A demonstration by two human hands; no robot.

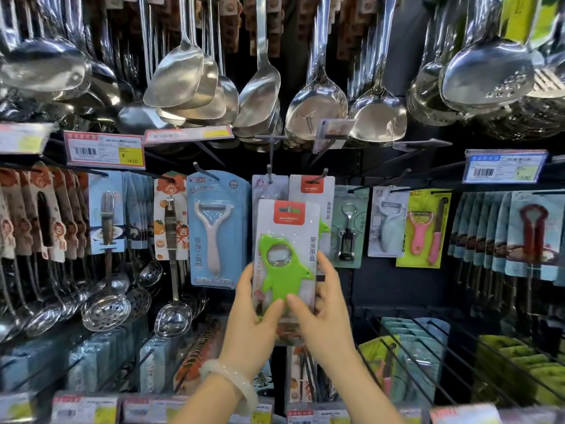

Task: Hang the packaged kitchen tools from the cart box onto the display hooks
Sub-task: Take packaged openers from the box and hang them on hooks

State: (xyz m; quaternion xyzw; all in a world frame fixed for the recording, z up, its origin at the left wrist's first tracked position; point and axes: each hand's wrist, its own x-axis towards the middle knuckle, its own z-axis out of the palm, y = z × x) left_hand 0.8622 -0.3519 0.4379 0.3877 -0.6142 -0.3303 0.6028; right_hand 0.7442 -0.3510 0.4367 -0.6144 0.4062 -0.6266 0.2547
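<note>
Both of my hands gripped the lower end of a green bottle opener pack point(286, 258), left hand point(253, 325) and right hand point(324, 313) curled round its edges with thumbs on the front. I held it upright just below the display hook point(319, 175), overlapping a matching pack point(312, 188) hung there.
</note>
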